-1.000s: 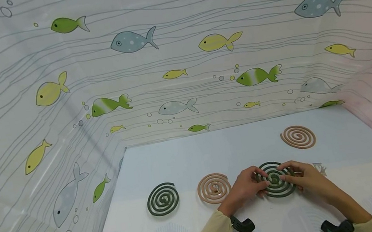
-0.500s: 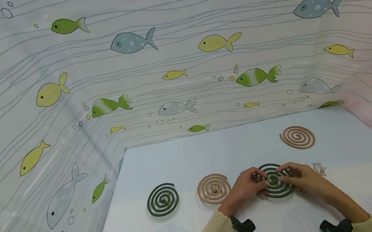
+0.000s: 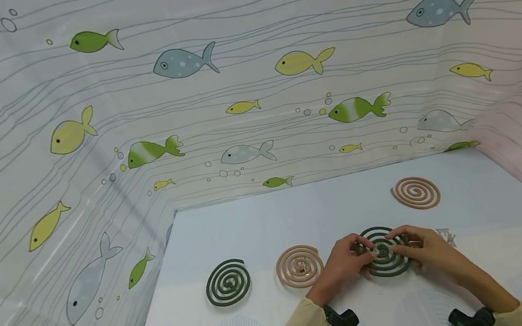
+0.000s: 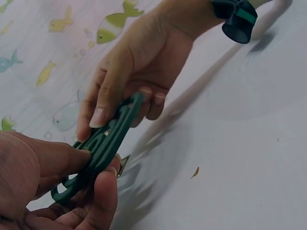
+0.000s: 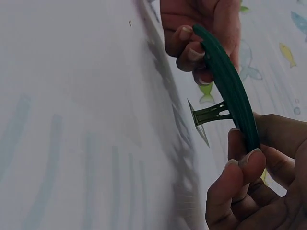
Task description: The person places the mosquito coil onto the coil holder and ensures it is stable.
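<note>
A dark green mosquito coil (image 3: 382,251) is held between both hands just above the white table. My left hand (image 3: 340,264) pinches its left side, thumb on the upper face and fingers beneath, as the left wrist view shows. On the opposite side my right hand (image 3: 425,247) grips the rim between thumb and fingers. From the coil's underside a small metal stand (image 5: 213,114) sticks out toward the table in the right wrist view. Close to the left wrist lies a brown mosquito coil (image 3: 299,266), with a bit of metal showing at its centre.
Farther left lies another dark green coil (image 3: 228,283). A second brown coil (image 3: 416,193) rests at the back right. The white table (image 3: 249,220) meets fish-printed sheeting (image 3: 246,131) behind and at both sides. A tiny brown fragment (image 4: 195,172) lies on the tabletop.
Both hands keep hold of the green coil in nearly the same place, with only slight finger movement. The head view has shifted a little.
</note>
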A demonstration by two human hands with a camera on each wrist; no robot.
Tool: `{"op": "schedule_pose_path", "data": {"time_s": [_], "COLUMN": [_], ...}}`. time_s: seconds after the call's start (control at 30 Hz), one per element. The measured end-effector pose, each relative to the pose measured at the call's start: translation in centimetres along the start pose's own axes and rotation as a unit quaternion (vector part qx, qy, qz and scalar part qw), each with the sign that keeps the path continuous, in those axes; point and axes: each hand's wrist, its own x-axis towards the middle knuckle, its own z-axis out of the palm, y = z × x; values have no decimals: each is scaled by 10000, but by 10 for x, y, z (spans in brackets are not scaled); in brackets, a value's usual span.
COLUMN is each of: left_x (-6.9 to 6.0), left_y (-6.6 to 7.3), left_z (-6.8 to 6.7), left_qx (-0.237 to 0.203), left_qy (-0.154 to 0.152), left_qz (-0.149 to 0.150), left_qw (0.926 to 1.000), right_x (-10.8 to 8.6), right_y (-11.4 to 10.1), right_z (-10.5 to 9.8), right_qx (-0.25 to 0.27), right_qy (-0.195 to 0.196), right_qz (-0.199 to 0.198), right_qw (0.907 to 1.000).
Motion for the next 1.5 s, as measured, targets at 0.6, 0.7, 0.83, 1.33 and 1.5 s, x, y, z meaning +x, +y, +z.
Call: {"op": "schedule_pose_path", "data": {"time_s": [0.6,0.7,0.83,1.33,1.5], "left_x": [-1,-1,-1,2,1], "left_y": [-1,0,0,6,4], "left_z": [0,2,4,4,5], "left_qx": [157,194,348,513,731], "left_qy": [-83,-89,-73,-45,99], "left_qz": [51,63,0,104,18], "left_qw": [9998,9998,9994,9986,9973], "right_x": [-2,-4,-5,-7,-6], "right_y": [0,-2,0,-1,2], "right_z": [1,0,-1,-5,-4], "right_qx": [-109,-104,-164,-110,-98], "right_qy": [-48,13,31,108,71], "right_qz": [44,48,112,5,153], "right_qw": [9999,9999,9998,9999,9998]}}
